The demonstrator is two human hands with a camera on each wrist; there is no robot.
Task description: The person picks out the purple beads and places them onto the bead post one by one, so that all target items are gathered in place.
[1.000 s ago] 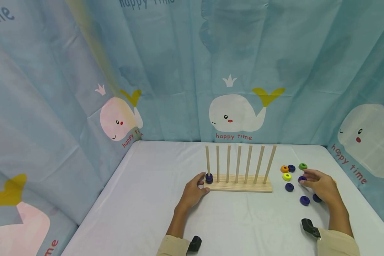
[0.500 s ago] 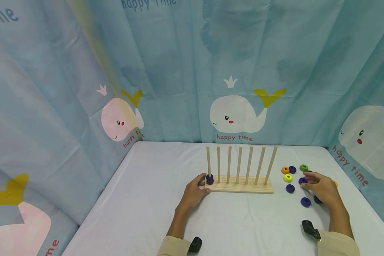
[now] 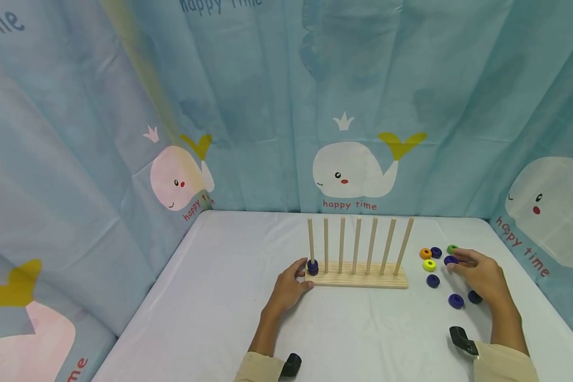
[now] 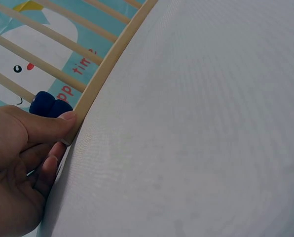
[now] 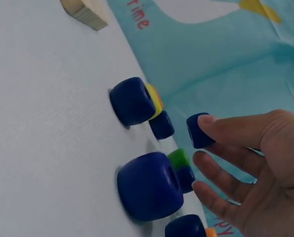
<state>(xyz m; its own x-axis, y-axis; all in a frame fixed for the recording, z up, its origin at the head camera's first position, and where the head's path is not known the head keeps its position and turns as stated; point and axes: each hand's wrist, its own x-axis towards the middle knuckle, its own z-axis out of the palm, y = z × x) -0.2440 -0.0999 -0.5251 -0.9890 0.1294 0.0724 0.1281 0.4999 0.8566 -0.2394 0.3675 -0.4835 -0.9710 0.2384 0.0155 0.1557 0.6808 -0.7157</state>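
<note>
A pale wooden peg stand with a row of upright pegs stands at the middle of the table. Two dark blue beads are stacked on its leftmost peg. My left hand holds the stand's left end, thumb at the front edge and fingers hidden behind. Between thumb and forefinger, my right hand pinches another dark blue bead, raised above the table in the right wrist view. The right hand's other fingers are loosely bent.
Loose beads lie around the right hand: orange, yellow, green and several dark blue. White cloth covers the table. A blue whale-print curtain encloses the back and sides.
The right hand has risen slightly with the blue bead, which appears higher in the head view. The left hand and the peg stand stay in place.
</note>
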